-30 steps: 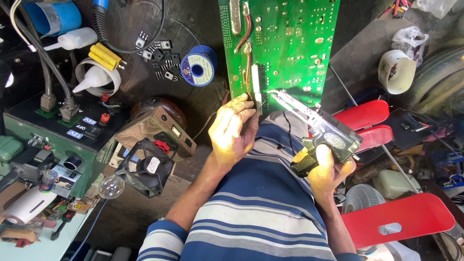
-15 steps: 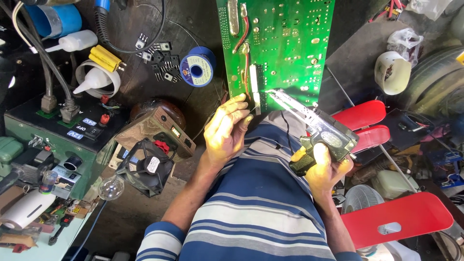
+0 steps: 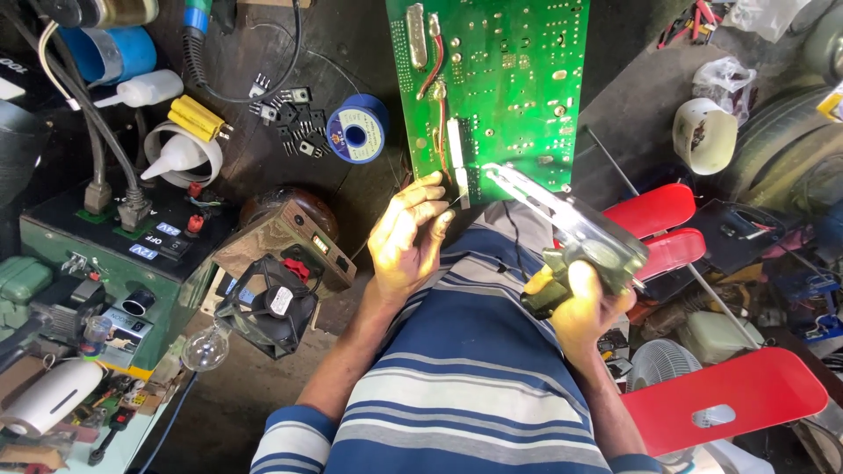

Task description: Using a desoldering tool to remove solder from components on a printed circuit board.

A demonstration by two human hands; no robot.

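From the head camera, a round white cup-like tub [image 3: 705,133] sits on the dark bench at the upper right; its inside is dark and what it holds cannot be made out. A blue plastic container [image 3: 112,53] stands at the upper left, its contents hidden. Beside it lie a white squeeze bottle with a pointed nozzle [image 3: 149,88] and a second white nozzle bottle [image 3: 180,156] resting on a roll of white tape.

The large green printed circuit board [image 3: 509,79] lies at the top centre, solder side up, its lower edge just over the striped blue and grey shirt [image 3: 465,386]. The left hand [image 3: 406,241] is at the board's lower left corner, fingers half curled, fingertips pinching the edge by a white component. The right hand [image 3: 584,307] is closed round the grip of a pistol-type soldering gun with a clear body [image 3: 571,228], whose lit tip touches the board's lower edge, just right of the left fingers.

Against half a second ago, the left hand, the soldering gun and the board sit much the same; only the view has shifted slightly.
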